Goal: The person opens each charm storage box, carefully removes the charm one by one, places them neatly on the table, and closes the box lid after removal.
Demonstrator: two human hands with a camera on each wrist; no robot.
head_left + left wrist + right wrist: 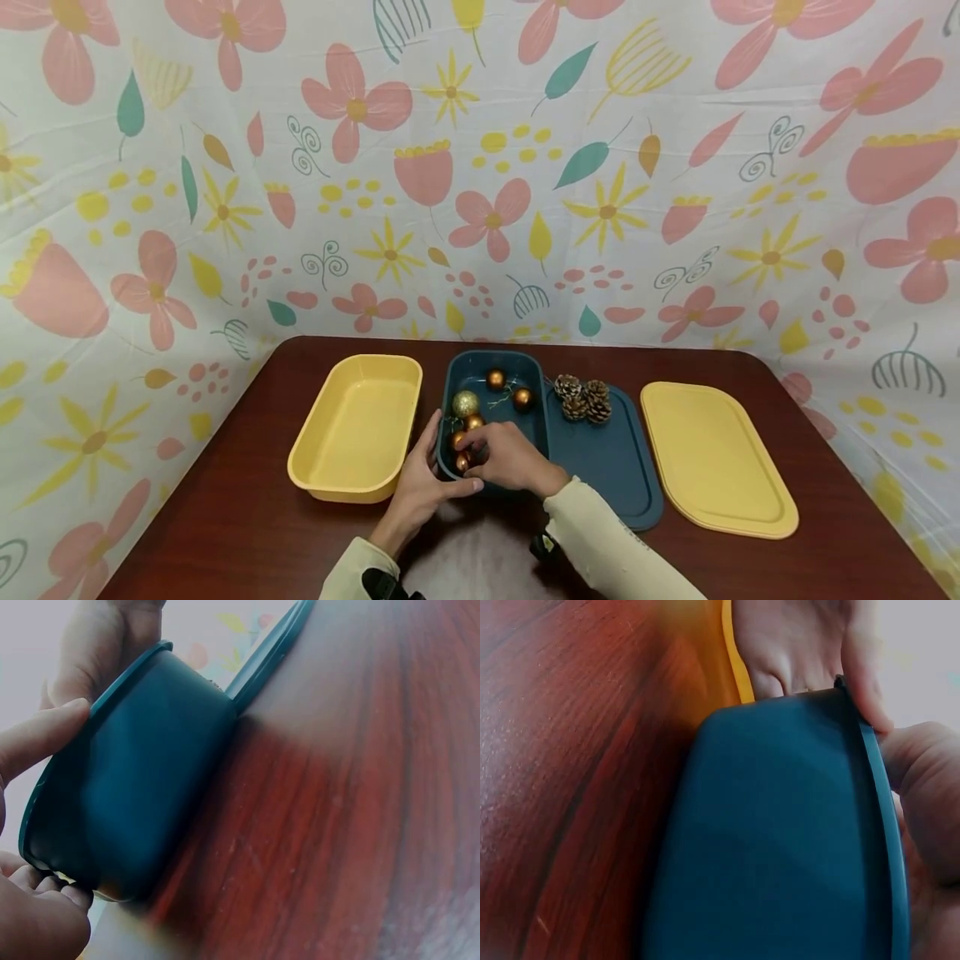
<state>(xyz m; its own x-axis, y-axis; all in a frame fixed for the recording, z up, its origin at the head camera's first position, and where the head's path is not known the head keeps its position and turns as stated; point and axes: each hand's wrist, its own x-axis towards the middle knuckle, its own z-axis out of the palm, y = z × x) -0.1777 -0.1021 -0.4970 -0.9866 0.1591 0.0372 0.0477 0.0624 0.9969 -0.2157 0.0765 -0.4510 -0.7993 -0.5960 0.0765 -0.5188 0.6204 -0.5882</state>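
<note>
A dark blue plastic box (534, 433) stands mid-table with several shiny copper baubles (496, 380) and a glittery gold ball (465, 404) inside. My left hand (423, 483) grips its near left corner, fingers along the left wall and thumb by the near rim. Over the near rim reaches my right hand (510, 457), thumb and forefinger pinching a copper bauble (463, 461) at the box's near left. In the left wrist view, the box's outer wall (150, 780) hides the baubles. The right wrist view also shows mainly the wall (780, 825).
Left of the blue box stands a yellow box (360, 417). On the right lies a blue lid (600, 467) with several pine cones (583, 398) at its far end. Further right is a yellow lid (720, 458). A flowered cloth (491, 221) hangs behind the brown table (247, 517).
</note>
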